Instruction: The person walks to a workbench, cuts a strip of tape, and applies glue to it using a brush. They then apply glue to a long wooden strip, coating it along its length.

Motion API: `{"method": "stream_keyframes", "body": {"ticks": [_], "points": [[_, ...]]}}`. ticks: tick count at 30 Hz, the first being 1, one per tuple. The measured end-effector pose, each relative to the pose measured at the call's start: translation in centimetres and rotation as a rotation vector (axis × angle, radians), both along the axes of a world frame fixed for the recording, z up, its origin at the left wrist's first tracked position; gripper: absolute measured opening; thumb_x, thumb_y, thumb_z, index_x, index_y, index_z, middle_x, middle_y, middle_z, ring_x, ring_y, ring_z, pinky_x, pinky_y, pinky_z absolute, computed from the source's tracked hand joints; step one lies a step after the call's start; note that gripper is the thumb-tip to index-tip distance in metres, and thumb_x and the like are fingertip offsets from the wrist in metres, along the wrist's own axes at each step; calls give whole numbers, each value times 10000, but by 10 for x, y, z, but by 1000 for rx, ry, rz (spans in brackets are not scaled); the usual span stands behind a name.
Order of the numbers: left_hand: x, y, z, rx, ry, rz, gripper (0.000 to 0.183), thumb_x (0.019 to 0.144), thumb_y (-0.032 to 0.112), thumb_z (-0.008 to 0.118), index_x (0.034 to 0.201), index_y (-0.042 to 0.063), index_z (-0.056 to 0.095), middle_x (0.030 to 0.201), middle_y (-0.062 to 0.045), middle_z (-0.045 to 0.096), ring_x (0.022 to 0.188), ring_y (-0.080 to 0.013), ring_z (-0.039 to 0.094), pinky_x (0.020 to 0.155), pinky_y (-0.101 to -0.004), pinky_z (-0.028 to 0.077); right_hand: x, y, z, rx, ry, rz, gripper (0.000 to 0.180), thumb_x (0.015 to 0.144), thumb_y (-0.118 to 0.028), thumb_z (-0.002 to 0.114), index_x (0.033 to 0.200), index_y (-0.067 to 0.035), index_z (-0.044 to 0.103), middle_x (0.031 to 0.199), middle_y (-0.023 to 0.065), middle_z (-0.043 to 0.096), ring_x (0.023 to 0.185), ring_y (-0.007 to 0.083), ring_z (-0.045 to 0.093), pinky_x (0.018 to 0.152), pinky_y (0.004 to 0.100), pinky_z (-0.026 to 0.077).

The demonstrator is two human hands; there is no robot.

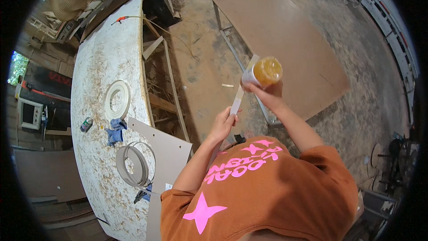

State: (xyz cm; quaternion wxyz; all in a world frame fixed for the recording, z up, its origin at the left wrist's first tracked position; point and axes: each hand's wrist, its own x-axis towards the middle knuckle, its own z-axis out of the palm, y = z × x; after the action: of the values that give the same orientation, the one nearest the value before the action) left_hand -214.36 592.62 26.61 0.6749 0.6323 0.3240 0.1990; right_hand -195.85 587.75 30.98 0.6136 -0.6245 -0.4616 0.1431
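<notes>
My left hand grips a narrow pale strip, which slants up and away from me. My right hand is closed around a bottle with a yellowish-amber end and a whitish side, tilted over the strip's upper part. The far end of the strip shows just beyond the bottle. The bottle hides part of the strip, so whether the two touch cannot be told. Both hands are in front of my chest, between a white worktable on the left and a low brown board-topped table on the right.
The worktable carries a round ring, blue gloves, a can, coiled edging strip and an orange air blow gun with a hose. A grey panel overhangs its edge. The brown-topped table has a metal frame.
</notes>
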Motion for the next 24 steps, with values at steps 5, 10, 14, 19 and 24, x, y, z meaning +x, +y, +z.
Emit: {"method": "stream_keyframes", "body": {"ticks": [5, 10, 14, 19, 24], "points": [[0, -2, 5, -32, 35, 27, 256, 988, 205, 463, 910, 13, 614, 662, 12, 532, 583, -56, 475, 532, -214, 387, 1, -1, 1, 96, -571, -28, 411, 670, -457, 793, 896, -136, 668, 827, 35, 664, 740, 230, 605, 723, 363, 432], [-3, -4, 7, 101, 142, 61, 292, 986, 224, 475, 835, 14, 611, 607, 16, 510, 559, -56, 470, 511, -221, 376, 1, -4, -6, -38, -228, 33, 387, 707, -460, 761, 921, -156, 654, 918, 12, 668, 798, 219, 607, 720, 360, 427], [-3, -6, 2, 187, 139, 20, 269, 981, 201, 452, 868, 11, 605, 635, 17, 512, 576, -63, 459, 525, -236, 378, 3, -2, -14, 76, -635, -28, 501, 633, -476, 805, 959, -138, 630, 981, 26, 644, 811, 246, 605, 704, 389, 429], [-7, -3, -1, 16, 1, -27, 239, 976, 197, 445, 999, 9, 591, 714, 13, 526, 629, -66, 460, 571, -236, 395, -1, -3, -7, -89, -89, 35, 437, 665, -456, 789, 922, -127, 661, 854, 27, 667, 771, 216, 620, 692, 387, 432], [-8, -3, -2, -7, 65, 32, 254, 970, 219, 483, 944, 7, 622, 680, 9, 555, 592, -65, 489, 543, -228, 407, -6, -5, 0, 61, -761, -14, 446, 679, -389, 799, 1011, -131, 650, 970, 10, 649, 830, 212, 625, 734, 369, 438]]}}
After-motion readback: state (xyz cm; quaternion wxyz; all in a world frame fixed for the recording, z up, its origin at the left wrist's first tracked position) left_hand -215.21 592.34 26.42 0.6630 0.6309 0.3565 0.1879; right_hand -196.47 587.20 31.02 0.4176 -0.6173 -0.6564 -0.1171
